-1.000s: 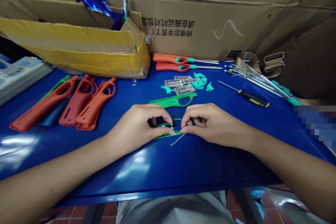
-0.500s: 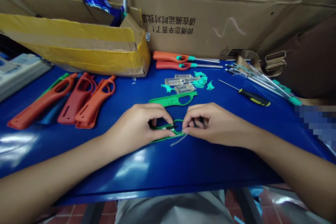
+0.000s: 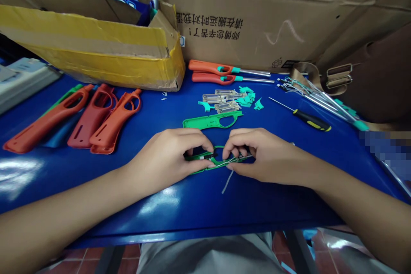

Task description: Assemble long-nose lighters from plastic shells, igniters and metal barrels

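Note:
On the blue table, a green lighter shell half (image 3: 204,170) lies with its hollow side up, a black part seated inside it. My left hand (image 3: 171,150) pinches it between thumb and fingers near the trigger opening. At its other end is my right hand (image 3: 268,154), fingers curled and thumb beneath, closed on a thin translucent tube (image 3: 227,182) whose loose end hangs toward me. Thin pale wires (image 3: 223,164) run along the shell between both hands. A metal rod partly shows under the right fingers. Just beyond lies another green shell half (image 3: 210,122).
Clear fuel tanks (image 3: 226,100) and turquoise trigger pieces (image 3: 247,96) lie behind. Two orange lighters (image 3: 212,78) rest at the back. Orange and red shells (image 3: 117,122) are left; a screwdriver (image 3: 311,120) and wired metal rods (image 3: 330,102) are right. A yellow-taped carton (image 3: 128,68) stands back left.
The tube's loose end has swung down and now hangs more steeply below my right thumb. My right hand has shifted slightly, showing more pale wires. My left hand keeps its hold.

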A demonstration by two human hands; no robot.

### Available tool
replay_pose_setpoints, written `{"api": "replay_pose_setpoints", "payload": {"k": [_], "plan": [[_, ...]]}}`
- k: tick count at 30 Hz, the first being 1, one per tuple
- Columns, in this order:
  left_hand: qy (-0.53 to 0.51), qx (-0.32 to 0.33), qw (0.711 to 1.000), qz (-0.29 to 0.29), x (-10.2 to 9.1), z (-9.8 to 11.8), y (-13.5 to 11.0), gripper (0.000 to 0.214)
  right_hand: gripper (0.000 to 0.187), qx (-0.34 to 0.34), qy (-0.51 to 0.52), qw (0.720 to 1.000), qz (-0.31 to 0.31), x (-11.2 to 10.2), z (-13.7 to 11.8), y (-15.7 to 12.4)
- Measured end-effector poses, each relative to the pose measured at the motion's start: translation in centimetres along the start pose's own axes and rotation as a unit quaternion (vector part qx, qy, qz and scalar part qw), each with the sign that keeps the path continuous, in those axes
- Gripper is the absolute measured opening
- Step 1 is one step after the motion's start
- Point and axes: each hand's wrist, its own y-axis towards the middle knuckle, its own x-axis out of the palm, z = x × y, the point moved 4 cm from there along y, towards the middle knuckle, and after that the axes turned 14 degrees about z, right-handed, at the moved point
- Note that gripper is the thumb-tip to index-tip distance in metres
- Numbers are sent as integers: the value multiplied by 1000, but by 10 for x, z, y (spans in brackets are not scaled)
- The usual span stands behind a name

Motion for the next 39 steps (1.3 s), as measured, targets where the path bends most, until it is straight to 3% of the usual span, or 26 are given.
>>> {"api": "replay_pose_setpoints", "payload": {"k": [5, 15, 23, 29, 39], "plan": [[-2, 2, 1000, 3, 0, 0, -1, 15, 14, 35, 13, 999, 0, 0, 1, 2], [3, 20, 1000, 5, 3, 1, -2, 15, 16, 39, 18, 999, -14, 1, 4, 0], [11, 60, 998, 4, 0, 3, 0, 13, 17, -67, -70, 995, -23, -11, -3, -5], [14, 77, 997, 13, -4, 2, -1, 14, 5, -102, -117, 987, -36, -13, -2, -7], [9, 69, 997, 15, -3, -1, -1, 14, 25, -235, -220, 946, -35, -8, -3, -11]]}}
